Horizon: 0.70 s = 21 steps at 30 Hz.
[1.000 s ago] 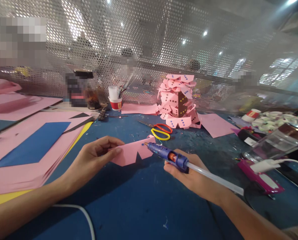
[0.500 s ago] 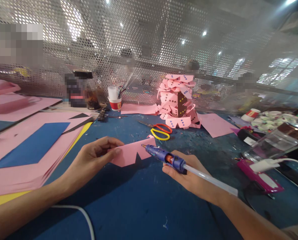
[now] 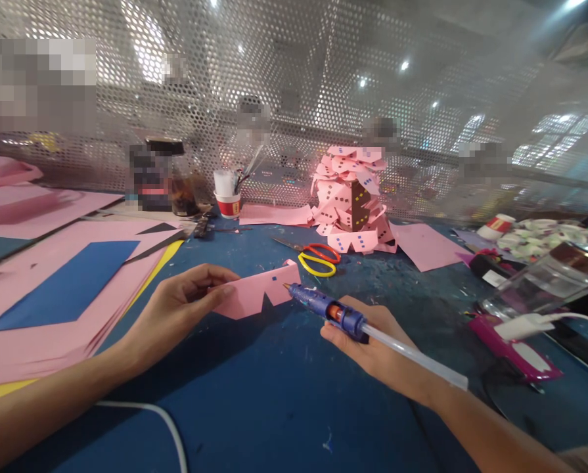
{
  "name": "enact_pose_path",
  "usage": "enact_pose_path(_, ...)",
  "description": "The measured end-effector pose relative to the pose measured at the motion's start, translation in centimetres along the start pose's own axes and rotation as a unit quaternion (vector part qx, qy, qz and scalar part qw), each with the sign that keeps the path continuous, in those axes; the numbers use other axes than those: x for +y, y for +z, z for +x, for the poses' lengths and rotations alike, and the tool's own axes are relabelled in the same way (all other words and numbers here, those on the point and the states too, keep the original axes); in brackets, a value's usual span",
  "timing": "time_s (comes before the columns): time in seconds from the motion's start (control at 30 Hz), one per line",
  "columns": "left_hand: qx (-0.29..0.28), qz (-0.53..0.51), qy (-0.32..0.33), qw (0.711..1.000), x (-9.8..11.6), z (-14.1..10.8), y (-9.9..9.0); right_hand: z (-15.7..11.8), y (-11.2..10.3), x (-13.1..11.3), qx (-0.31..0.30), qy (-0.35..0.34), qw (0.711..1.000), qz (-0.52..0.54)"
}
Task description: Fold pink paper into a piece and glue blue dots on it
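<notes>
Between thumb and fingers, my left hand (image 3: 198, 292) pinches the left end of a notched pink paper piece (image 3: 247, 294). One small blue square mark (image 3: 274, 278) shows near the paper's upper edge, and its far right end curls up. My right hand (image 3: 372, 341) is closed around a blue glue gun (image 3: 323, 305) with a long clear glue stick (image 3: 416, 355) out of its back. The gun's nozzle is at the right part of the paper; whether it touches I cannot tell. Red-and-yellow-handled scissors (image 3: 319, 259) lie just beyond.
A tower of pink paper pieces (image 3: 340, 197) with square marks stands at the back. Pink sheets (image 3: 140, 263) and a blue sheet (image 3: 71, 282) lie left. A paper cup (image 3: 228, 205) holds sticks. At right are a clear tumbler (image 3: 540, 282) and a magenta device (image 3: 515, 348) with a white cable.
The paper in my left hand has shifted slightly left and up, and a blue square mark now shows where the nozzle was. The glue gun has hardly moved.
</notes>
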State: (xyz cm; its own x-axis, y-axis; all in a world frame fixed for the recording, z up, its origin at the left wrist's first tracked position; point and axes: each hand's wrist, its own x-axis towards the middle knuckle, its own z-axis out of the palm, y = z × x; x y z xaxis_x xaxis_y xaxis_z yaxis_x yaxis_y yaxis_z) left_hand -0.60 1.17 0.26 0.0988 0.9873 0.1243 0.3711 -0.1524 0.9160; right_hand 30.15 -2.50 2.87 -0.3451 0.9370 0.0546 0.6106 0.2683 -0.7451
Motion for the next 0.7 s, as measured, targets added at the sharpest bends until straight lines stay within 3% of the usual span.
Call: enact_pose_path(0.7, -0.004, 0.006, 0.005, 1.0, 0.42, -0.37, 0.01, 0.17, 0.56, 0.17, -0.002, -0.017, 0.999, -0.028)
